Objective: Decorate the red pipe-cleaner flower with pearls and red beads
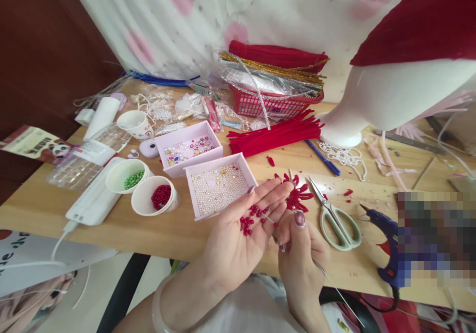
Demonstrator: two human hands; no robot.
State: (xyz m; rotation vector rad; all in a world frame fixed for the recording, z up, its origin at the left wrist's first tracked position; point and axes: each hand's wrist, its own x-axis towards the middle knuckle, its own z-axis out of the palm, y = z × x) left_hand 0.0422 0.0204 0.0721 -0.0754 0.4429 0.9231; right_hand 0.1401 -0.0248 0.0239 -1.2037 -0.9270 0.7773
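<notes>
My left hand is palm up with its fingers stretched out, and several small red beads lie loose in the palm. Over its fingers, my right hand is closed in a pinch on a thin wire. One end of the wire reaches among the beads, with a red bead at the pinching fingertips; the other trails down to the lower right. Just behind the hands lies a red fuzzy flower-like piece, partly hidden by the left fingers. Scissors with pale green handles lie slightly open to the right.
Left of my hands stand a box of white pearls, a box of gems, a cup of red beads and a cup of green beads. Red fuzzy stems, a red basket, a mannequin head and a glue gun surround the workspace.
</notes>
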